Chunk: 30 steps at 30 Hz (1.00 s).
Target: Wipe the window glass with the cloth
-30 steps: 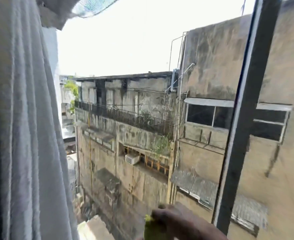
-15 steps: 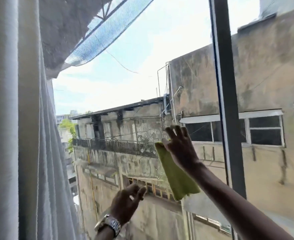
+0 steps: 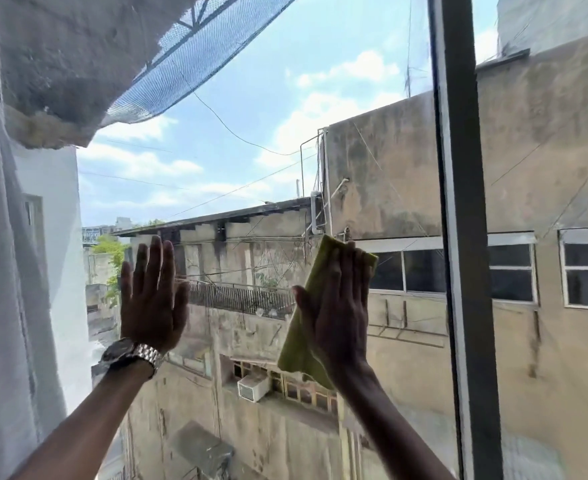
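Observation:
The window glass (image 3: pixel 257 98) fills the view, with sky and weathered buildings behind it. My right hand (image 3: pixel 337 306) lies flat against the glass at centre right, pressing a yellow-green cloth (image 3: pixel 296 348) onto the pane; the cloth shows above my fingertips and below my palm on the left side. My left hand (image 3: pixel 152 299) rests flat on the glass further left, fingers straight and together, holding nothing. A metal watch sits on that wrist.
A dark vertical window frame bar (image 3: pixel 465 237) stands right of my right hand. A white sheer curtain (image 3: pixel 5 271) hangs along the left edge. Blue netting (image 3: pixel 188 60) and a rough overhang sit outside at the upper left.
Both hands have risen from low in view. The right hand with the cloth now presses flat on the glass, and the left hand has gone from hanging free to flat against the pane.

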Tool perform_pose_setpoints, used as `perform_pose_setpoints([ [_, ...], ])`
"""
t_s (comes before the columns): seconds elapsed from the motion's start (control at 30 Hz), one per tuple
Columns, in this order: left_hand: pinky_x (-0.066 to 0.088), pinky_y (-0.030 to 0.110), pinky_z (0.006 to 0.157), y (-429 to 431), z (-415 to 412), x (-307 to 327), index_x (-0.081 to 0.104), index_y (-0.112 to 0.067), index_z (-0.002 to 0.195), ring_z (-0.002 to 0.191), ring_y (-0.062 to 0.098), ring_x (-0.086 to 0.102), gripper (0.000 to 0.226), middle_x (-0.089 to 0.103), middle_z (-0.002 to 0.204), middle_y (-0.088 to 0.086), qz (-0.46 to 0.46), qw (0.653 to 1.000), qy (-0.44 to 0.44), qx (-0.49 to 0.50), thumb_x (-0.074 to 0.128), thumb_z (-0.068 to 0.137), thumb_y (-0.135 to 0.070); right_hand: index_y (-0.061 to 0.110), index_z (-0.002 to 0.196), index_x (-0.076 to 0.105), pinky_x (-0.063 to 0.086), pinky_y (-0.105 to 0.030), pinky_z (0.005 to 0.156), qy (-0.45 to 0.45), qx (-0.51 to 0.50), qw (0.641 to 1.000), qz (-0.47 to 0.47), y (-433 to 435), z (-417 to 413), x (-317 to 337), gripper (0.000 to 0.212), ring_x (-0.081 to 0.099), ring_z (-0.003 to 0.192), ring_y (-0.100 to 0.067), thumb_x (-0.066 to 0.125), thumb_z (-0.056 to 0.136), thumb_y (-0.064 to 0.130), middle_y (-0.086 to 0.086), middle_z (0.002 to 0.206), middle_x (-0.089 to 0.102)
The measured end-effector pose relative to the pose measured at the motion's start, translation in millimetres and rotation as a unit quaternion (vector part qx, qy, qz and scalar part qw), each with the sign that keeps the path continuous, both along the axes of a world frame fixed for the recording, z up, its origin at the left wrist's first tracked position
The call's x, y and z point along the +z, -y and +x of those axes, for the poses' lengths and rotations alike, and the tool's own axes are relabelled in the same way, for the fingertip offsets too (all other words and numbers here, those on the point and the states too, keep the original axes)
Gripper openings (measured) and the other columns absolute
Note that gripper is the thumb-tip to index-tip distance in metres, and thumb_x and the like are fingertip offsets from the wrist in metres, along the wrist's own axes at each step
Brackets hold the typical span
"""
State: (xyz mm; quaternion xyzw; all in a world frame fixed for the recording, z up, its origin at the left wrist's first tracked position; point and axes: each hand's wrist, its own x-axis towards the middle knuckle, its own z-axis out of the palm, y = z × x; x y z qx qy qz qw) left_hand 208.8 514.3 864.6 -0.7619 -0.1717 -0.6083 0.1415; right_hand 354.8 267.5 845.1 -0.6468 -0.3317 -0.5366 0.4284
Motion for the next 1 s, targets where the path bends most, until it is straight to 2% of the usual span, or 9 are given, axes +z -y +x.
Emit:
perform_pose_setpoints([
  [0.1,0.019,0.062,0.125,-17.4,8.5,-3.9,0.025,-0.004,0.158,0.158,0.032,0.019,0.066,0.02,0.169,0.015,0.051,0.998,0.033,-0.017,0.026,0.101,-0.038,-0.002,0.153,0.031,0.016,-0.053,0.129,0.015,-0.019,0.999,0.029,-3.0,13.4,39.5,0.083,0.017,0.157,-0.03,0.038,0.101,0.063,-0.022,0.164,0.025],
  [0.23,0.012,0.054,0.13,-24.4,11.1,-7.4,0.023,-0.01,0.16,0.16,0.026,0.015,0.065,0.017,0.17,0.009,0.058,0.996,0.052,-0.035,0.03,0.101,-0.036,0.0,0.158,0.023,0.012,-0.048,0.131,0.038,-0.064,0.997,-0.018,-30.2,2.0,50.8,0.092,0.017,0.157,-0.031,0.037,0.097,0.068,-0.021,0.166,0.022],
  [0.4,0.015,0.056,0.129,-23.0,10.5,-7.5,0.025,-0.008,0.159,0.159,0.027,0.016,0.065,0.023,0.169,0.014,0.069,0.995,0.064,-0.042,0.031,0.101,-0.036,0.001,0.152,0.04,0.028,-0.049,0.126,0.208,-0.061,0.956,-0.196,-56.9,-16.3,-37.4,0.087,0.034,0.151,-0.032,0.05,0.095,0.066,-0.021,0.159,0.039],
  [0.47,0.015,0.058,0.128,-24.8,10.3,-7.0,0.022,-0.01,0.16,0.16,0.026,0.013,0.065,0.02,0.17,0.013,0.066,0.995,0.06,-0.042,0.03,0.102,-0.038,0.004,0.152,0.041,0.03,-0.048,0.126,0.232,-0.071,0.943,-0.227,-36.7,-5.2,-67.7,0.087,0.036,0.15,-0.03,0.052,0.094,0.067,-0.018,0.159,0.039],
  [0.6,0.009,0.053,0.131,-31.1,14.7,-8.7,0.016,-0.014,0.162,0.161,0.023,0.009,0.067,0.014,0.172,0.009,0.067,0.996,0.054,-0.027,0.025,0.102,-0.043,0.005,0.154,0.035,0.021,-0.046,0.129,0.191,-0.131,0.958,-0.17,3.8,24.3,-50.2,0.085,0.033,0.152,-0.032,0.043,0.098,0.068,-0.017,0.162,0.031],
  [0.7,0.007,0.052,0.131,-34.4,17.3,-9.0,0.014,-0.016,0.162,0.161,0.023,0.008,0.066,0.012,0.172,0.008,0.072,0.996,0.052,-0.025,0.023,0.102,-0.042,0.004,0.156,0.032,0.022,-0.05,0.128,0.132,-0.164,0.973,-0.099,-8.1,17.9,2.9,0.088,0.028,0.153,-0.032,0.032,0.099,0.072,-0.019,0.163,0.03],
  [0.77,0.007,0.051,0.131,-34.8,17.4,-8.3,0.015,-0.016,0.162,0.161,0.023,0.009,0.065,0.013,0.172,0.008,0.074,0.995,0.053,-0.027,0.023,0.103,-0.042,0.005,0.158,0.028,0.018,-0.049,0.13,0.124,-0.156,0.975,-0.102,-31.2,3.0,20.1,0.09,0.023,0.155,-0.031,0.032,0.098,0.072,-0.018,0.165,0.026],
  [0.9,0.013,0.054,0.13,-32.1,15.7,-7.7,0.019,-0.014,0.161,0.16,0.024,0.011,0.064,0.017,0.171,0.01,0.078,0.994,0.061,-0.037,0.026,0.103,-0.041,0.007,0.156,0.033,0.015,-0.045,0.13,0.234,-0.116,0.929,-0.262,-53.4,-14.2,-27.7,0.087,0.028,0.153,-0.03,0.041,0.097,0.07,-0.017,0.163,0.034],
  [1.0,0.014,0.055,0.129,-29.2,14.3,-7.0,0.02,-0.015,0.161,0.16,0.023,0.012,0.064,0.019,0.171,0.009,0.072,0.994,0.071,-0.043,0.027,0.103,-0.041,0.006,0.155,0.037,0.014,-0.042,0.131,0.253,-0.115,0.904,-0.325,-24.2,-2.8,-75.2,0.08,0.034,0.151,-0.028,0.041,0.1,0.065,-0.016,0.16,0.04],
])
